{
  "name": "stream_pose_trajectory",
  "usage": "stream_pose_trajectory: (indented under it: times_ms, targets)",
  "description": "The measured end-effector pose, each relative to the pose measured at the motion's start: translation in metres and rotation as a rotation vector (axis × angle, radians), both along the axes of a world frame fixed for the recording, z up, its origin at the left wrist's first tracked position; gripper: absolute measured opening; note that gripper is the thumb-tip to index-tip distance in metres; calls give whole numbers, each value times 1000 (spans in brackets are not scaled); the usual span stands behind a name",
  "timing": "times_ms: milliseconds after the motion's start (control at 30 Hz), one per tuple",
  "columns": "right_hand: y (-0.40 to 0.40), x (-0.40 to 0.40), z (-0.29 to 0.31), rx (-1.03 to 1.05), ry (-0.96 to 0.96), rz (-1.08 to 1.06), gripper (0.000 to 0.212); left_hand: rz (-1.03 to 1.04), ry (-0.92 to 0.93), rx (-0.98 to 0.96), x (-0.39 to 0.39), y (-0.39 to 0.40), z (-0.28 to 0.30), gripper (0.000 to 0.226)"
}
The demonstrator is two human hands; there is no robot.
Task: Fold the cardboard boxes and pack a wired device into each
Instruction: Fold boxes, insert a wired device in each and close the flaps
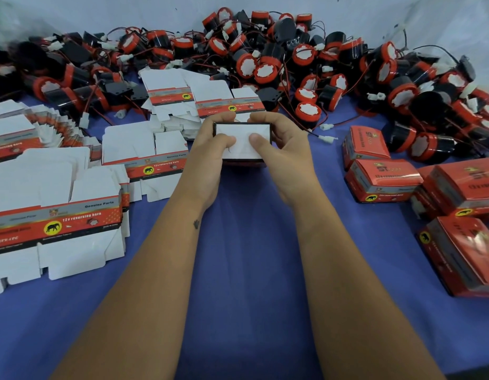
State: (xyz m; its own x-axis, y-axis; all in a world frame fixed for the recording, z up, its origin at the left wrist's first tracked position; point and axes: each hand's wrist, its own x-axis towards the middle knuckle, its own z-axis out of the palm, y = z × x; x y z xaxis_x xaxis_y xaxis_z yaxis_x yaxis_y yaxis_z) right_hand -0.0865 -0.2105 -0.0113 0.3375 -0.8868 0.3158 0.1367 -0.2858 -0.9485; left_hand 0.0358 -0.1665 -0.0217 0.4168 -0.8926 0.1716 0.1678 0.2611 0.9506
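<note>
Head view: a box (242, 142) is gripped by the left hand (210, 149) and right hand (281, 149), fingers curled around it, thumbs pressed on its white flaps.

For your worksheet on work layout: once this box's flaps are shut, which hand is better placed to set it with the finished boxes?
Probably the right hand: the finished boxes lie on its side, while flat blanks lie beside the left hand.

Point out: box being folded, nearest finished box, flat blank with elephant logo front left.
box being folded (242, 138), head view, white flap face
finished box (462, 256), head view, red top
flat blank (56, 218), head view, printed band
</note>
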Motion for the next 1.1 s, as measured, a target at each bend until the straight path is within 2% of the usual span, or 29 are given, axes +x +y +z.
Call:
stream_pose_trajectory:
  times_ms: [200, 300, 367, 433, 467, 567, 667, 767, 833, 900, 967, 1033, 1100]
  targets:
    - [0, 2, 0, -86, 88, -114, 24, 42, -109, -5, 0, 2, -3, 33]
    - [1, 4, 0, -92, 63, -141, 20, 48, -105, -9, 1, 1, -5, 32]
    - [1, 4, 1, 1, -39, -133, 11, 20, -23, -51, 1, -1, -3, 29]
    - [-2, 4, 2, 163, -132, -127, 19, -22, 81, -94, -1, -3, 1, 27]
    - [-4, 5, 1, 222, -116, -141, 23, -41, 89, -93, -3, -3, 1, 28]
    - [-4, 6, -2, 234, 9, -154, 25, -117, -75, -40, -11, -1, -3, 36]
    - [-5, 2, -2, 162, 0, -278, 24, -90, -325, 57, -24, 0, -2, 53]
    - [-4, -2, 0, 153, -98, -385, 25, 53, -494, 182, -29, 0, 1, 58]
    - [0, -2, 4, 115, -225, -334, 27, 101, -536, 154, -26, 3, -1, 61]
    - [5, -1, 7, 65, -332, -206, 30, 79, -479, 78, -22, 7, -3, 59]
    - [6, 1, 9, 58, -344, -139, 31, 77, -319, 65, -19, 7, -4, 53]
    - [5, 4, 9, 86, -314, -181, 30, 137, -203, 90, -13, 4, -4, 56]
    - [-1, 6, 7, 134, -224, -313, 27, 243, -194, 128, -9, 1, -4, 64]
